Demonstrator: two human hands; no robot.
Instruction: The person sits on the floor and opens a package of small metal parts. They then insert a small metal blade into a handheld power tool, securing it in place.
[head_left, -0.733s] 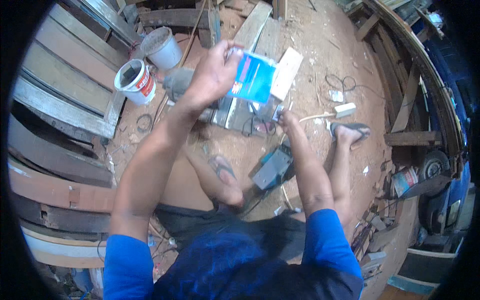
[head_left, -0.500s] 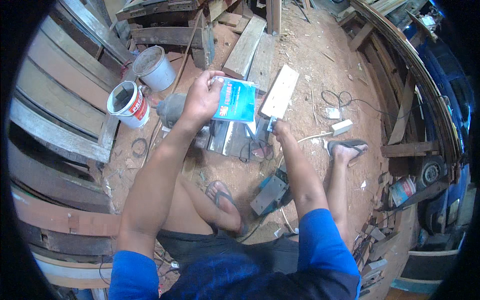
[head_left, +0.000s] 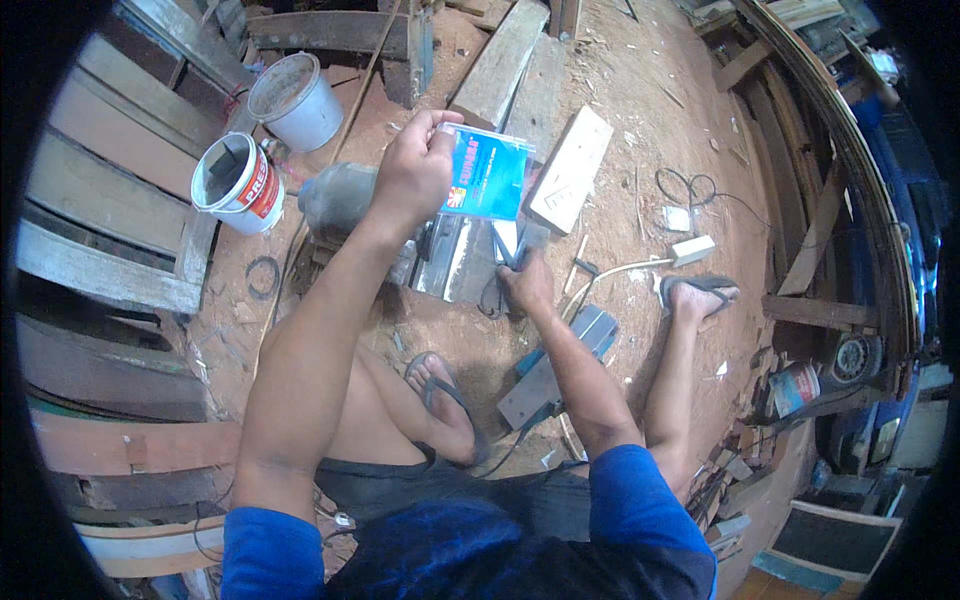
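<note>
Left hand (head_left: 415,172) pinches packet (head_left: 490,178), at hand's three o'clock, by one edge, so a knock from right hand (head_left: 530,283), at packet's five o'clock, could dislodge it; right grip blurred, cannot tell.

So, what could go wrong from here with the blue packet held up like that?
The left hand grips the blue packet along one side only, so it could slip. The power tool lies on the ground and could be bumped by a leg. The pale cable runs to the white block near the right foot, which might snag it.
</note>
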